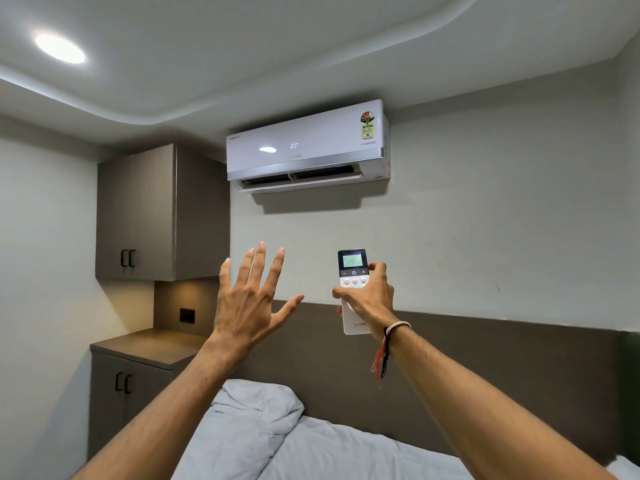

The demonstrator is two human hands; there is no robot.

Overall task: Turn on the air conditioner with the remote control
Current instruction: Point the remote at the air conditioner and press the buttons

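Note:
A white air conditioner (308, 147) hangs high on the wall ahead. Its front shows a lit "20" and its bottom flap stands open. My right hand (369, 299) grips a white remote control (352, 271) held upright below the unit, thumb across the buttons under its lit green screen. My left hand (249, 296) is raised to the left of the remote, palm forward, fingers spread, holding nothing.
A grey wall cabinet (152, 216) hangs at left above a low cabinet (135, 382) with a countertop. A dark headboard panel (485, 368) runs along the wall. A bed with a white pillow (252, 420) lies below my arms. A ceiling light (59, 49) glows at top left.

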